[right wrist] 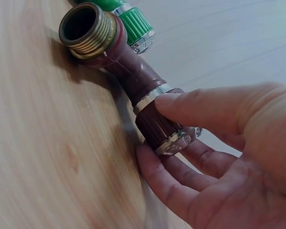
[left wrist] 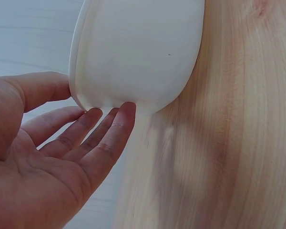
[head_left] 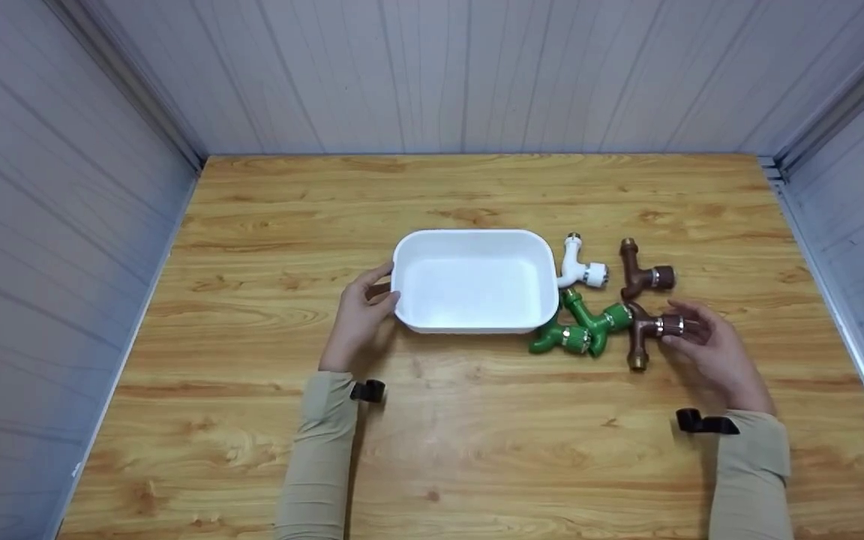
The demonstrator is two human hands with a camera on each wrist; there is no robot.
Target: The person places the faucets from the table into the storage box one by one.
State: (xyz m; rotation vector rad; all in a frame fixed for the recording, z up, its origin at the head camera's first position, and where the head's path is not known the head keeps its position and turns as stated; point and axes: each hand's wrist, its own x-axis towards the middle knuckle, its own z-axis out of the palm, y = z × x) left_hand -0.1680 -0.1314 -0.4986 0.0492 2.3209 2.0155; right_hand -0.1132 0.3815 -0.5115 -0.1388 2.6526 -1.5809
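A white plastic tub stands on the table with nothing inside. My left hand holds its left end, thumb at the rim and fingertips against the outer wall. On the right, my right hand grips the ribbed knob of a brown tap, the thumb over the knob and the fingers round its far side. That tap's brass threaded inlet faces the camera in the right wrist view.
Right of the tub lie a white tap, a second brown tap and two green taps, one overlapping the other. The wooden table is bounded by panelled walls at the back and sides.
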